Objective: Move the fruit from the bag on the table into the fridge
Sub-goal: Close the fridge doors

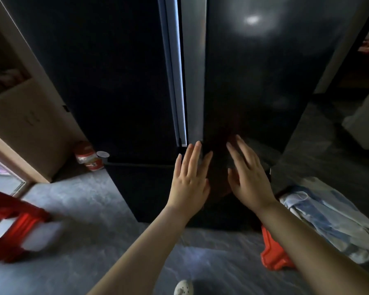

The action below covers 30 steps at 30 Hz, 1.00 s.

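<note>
A tall dark fridge with two upper doors fills the middle of the view. Its right door stands slightly ajar, and a bright strip of light shows in the gap between the doors. My left hand is open with fingers spread, its fingertips at the lower inner edge of the right door. My right hand is open too, flat against or just off the right door's front. Neither hand holds anything. No fruit, bag or table is in view.
A red plastic stool is at the lower left on the grey floor. A red and white packet lies by the fridge's left foot, beside a cardboard box. Light blue cloth and an orange object lie at the right.
</note>
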Each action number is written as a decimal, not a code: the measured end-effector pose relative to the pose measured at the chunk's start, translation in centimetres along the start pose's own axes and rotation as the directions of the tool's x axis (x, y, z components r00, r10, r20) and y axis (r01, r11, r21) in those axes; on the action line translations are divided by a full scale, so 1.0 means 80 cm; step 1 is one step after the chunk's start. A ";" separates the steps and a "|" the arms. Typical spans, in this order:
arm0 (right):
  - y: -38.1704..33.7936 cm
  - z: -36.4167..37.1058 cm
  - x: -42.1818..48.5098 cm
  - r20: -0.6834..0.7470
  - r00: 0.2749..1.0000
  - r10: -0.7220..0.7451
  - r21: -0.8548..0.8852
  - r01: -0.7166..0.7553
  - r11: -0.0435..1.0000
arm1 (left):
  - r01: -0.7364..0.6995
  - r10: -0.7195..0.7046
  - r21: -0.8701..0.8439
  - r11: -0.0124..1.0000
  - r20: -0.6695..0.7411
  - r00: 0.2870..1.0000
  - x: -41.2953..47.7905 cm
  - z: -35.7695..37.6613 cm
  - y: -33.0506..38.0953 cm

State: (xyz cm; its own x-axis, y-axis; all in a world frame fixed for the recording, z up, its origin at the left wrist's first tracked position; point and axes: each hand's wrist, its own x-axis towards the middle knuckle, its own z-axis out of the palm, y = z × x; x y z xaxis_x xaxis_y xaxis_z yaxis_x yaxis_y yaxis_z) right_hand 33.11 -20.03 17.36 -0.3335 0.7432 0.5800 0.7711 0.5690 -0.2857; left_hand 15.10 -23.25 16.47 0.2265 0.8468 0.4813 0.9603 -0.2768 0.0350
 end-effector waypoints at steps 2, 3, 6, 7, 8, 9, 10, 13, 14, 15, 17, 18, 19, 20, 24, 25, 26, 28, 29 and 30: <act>0.000 0.007 0.021 0.005 1.000 0.008 -0.016 -0.008 1.000 | 0.029 -0.029 0.012 0.999 -0.016 0.999 0.013 0.001 -0.012; 0.000 0.010 0.032 0.009 1.000 0.006 -0.034 -0.006 0.999 | 0.030 -0.029 0.013 0.999 -0.030 0.999 0.021 0.000 -0.017; -0.001 0.021 0.066 0.025 1.000 0.013 -0.098 -0.010 0.995 | -0.008 0.009 0.018 1.000 -0.073 0.997 0.050 -0.002 -0.034; -0.002 0.026 0.076 0.037 0.999 0.019 -0.122 -0.014 0.992 | -0.008 0.010 0.025 1.000 -0.074 0.997 0.061 -0.001 -0.041; -0.002 0.032 0.086 0.054 0.998 0.022 -0.147 -0.014 0.989 | 0.003 -0.001 0.029 1.000 -0.069 0.998 0.071 0.002 -0.049; -0.003 0.037 0.094 0.075 0.997 0.026 -0.171 -0.012 0.985 | 0.021 -0.019 0.032 0.999 -0.060 0.998 0.080 0.004 -0.057; -0.002 0.043 0.102 0.096 0.995 0.028 -0.191 -0.009 0.982 | 0.036 -0.034 0.036 0.999 -0.053 0.998 0.088 0.008 -0.065; 0.003 0.057 0.120 0.108 0.994 0.031 -0.220 -0.007 0.975 | 0.027 -0.023 0.050 0.998 -0.066 0.998 0.107 0.019 -0.084; 0.006 0.060 0.125 0.104 0.994 0.035 -0.224 -0.011 0.974 | 0.012 -0.008 0.052 0.999 -0.076 0.997 0.112 0.022 -0.089; 0.008 0.063 0.129 0.105 0.994 0.039 -0.231 -0.013 0.973 | -0.002 0.006 0.053 0.999 -0.084 0.996 0.117 0.025 -0.094; 0.010 0.070 0.136 0.108 0.993 0.037 -0.255 -0.009 0.967 | -0.027 0.032 0.056 0.998 -0.090 0.995 0.126 0.030 -0.105; 0.011 0.074 0.139 0.106 0.994 0.033 -0.266 -0.003 0.964 | -0.037 0.042 0.053 0.998 -0.096 0.995 0.130 0.032 -0.111; 0.012 0.076 0.144 0.103 0.994 0.027 -0.274 0.002 0.962 | -0.045 0.050 0.047 0.998 -0.104 0.993 0.135 0.035 -0.117; 0.012 0.079 0.148 0.100 0.995 0.022 -0.279 0.007 0.960 | -0.051 0.055 0.041 0.998 -0.111 0.992 0.141 0.038 -0.123; 0.018 0.094 0.171 0.109 0.994 0.008 -0.317 0.027 0.948 | -0.048 0.052 0.040 0.998 -0.094 0.994 0.167 0.051 -0.145; 0.021 0.100 0.179 0.114 0.993 0.007 -0.330 0.031 0.944 | -0.042 0.045 0.046 0.998 -0.078 0.996 0.175 0.055 -0.150; 0.024 0.106 0.188 0.119 0.993 0.010 -0.340 0.031 0.940 | -0.036 0.039 0.050 0.998 -0.058 0.998 0.183 0.058 -0.156; 0.030 0.119 0.205 0.134 0.990 0.036 -0.370 0.016 0.929 | -0.023 0.024 0.056 0.998 -0.017 1.000 0.203 0.065 -0.165; 0.033 0.125 0.213 0.145 0.988 0.057 -0.398 0.006 0.917 | -0.016 0.017 0.053 0.998 -0.006 1.000 0.212 0.069 -0.169; 0.034 0.132 0.218 0.155 0.985 0.081 -0.434 -0.006 0.901 | -0.013 0.013 0.042 0.999 -0.009 1.000 0.219 0.072 -0.172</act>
State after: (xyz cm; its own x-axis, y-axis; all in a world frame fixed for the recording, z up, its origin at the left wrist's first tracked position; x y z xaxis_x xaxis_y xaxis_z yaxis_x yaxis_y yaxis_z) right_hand 23.69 -1.82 18.64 -0.3502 0.8325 0.4294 0.9319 0.3558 0.0701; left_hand 6.82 -1.98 19.35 0.2379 0.8391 0.4892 0.9633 -0.2681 -0.0084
